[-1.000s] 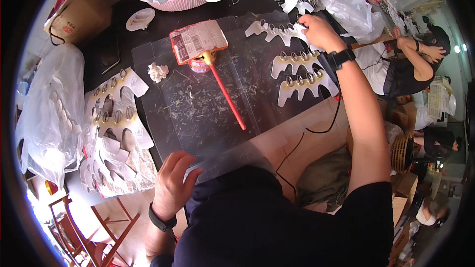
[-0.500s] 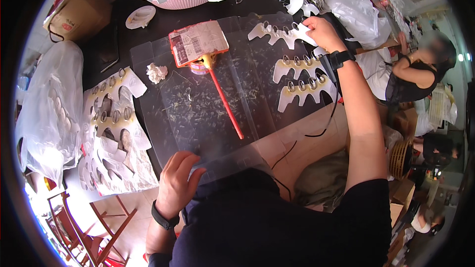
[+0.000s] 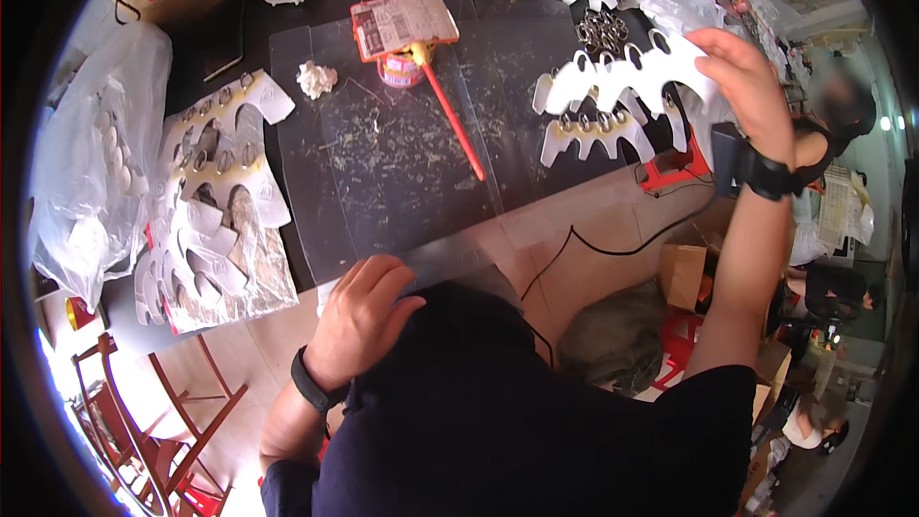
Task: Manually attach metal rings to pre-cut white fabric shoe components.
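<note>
Dark, flecked tabletop (image 3: 383, 201) in a cluttered room, cardboard box (image 3: 683, 276) low on the right.
Your right hand (image 3: 751, 86) clamps a white scalloped card (image 3: 661, 69) by its right end, over similar pieces (image 3: 595, 136); your left hand's (image 3: 369, 316) fingers curl loosely near the edge, thumb apart.

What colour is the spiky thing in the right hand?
The spiky thing is white; the head view shows it.

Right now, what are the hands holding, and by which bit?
The right hand holds a white strip by its end at the picture's right. The left hand seems to hold nothing.
</note>
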`<state>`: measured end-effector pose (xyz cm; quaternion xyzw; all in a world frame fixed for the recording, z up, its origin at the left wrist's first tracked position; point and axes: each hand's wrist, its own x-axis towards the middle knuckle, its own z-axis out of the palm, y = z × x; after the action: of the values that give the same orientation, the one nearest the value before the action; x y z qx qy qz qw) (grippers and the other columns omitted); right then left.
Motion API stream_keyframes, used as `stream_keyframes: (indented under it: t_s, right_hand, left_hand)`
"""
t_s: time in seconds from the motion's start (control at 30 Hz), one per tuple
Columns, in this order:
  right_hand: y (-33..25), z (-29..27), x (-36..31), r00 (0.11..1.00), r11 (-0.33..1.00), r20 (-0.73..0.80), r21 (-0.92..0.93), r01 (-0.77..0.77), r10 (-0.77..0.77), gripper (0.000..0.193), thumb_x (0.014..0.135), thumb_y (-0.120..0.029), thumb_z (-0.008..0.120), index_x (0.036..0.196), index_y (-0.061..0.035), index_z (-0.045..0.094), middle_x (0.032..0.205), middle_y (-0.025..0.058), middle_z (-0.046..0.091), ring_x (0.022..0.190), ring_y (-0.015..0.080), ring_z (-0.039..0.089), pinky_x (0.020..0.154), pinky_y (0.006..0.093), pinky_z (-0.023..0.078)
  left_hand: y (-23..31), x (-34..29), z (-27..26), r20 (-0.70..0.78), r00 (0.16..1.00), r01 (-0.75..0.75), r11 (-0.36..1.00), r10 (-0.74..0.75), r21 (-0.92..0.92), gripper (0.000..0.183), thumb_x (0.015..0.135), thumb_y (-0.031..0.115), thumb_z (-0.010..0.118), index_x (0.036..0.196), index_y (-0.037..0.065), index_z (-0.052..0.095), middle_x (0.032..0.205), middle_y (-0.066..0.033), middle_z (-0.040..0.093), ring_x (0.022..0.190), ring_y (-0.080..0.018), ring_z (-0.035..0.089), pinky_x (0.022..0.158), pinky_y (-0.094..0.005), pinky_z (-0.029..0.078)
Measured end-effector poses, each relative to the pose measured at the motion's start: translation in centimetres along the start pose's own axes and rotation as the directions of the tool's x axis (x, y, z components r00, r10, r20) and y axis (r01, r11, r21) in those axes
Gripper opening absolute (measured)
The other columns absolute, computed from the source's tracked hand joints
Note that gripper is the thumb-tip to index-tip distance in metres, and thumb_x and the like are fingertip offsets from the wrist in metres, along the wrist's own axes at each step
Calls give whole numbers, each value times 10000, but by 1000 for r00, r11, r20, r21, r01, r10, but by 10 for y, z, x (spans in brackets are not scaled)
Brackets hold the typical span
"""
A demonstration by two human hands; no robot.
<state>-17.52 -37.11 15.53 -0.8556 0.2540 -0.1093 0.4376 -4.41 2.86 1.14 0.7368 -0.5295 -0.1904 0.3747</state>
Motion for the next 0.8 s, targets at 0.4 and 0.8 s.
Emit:
stream_keyframes:
  t_s: [0.4, 0.8]
  right_hand:
    - [-91, 86, -91, 885, 944, 431, -183, 276, -176, 167, 823, 30, 484, 951, 18, 590, 841, 13, 564, 758, 61, 525, 655, 225, 427]
    - [-85, 272, 7, 673, 553, 449, -385, 739, -588, 199, 723, 32, 579, 916, -14, 590, 843, 104, 565, 881, 305, 560, 780, 404, 442]
  left_hand:
    - [-3, -11, 6, 9, 998, -55, 950, 61, -309, 438, 777, 93, 704, 1159, 2, 510, 1058, -154, 575, 884, -317, 600, 742, -355, 493]
    - [-45, -45, 1, -136, 930, 180, 745, -342, -642, 548, 861, -28, 585, 1342, -30, 321, 1142, -152, 581, 984, -171, 604, 864, -290, 491]
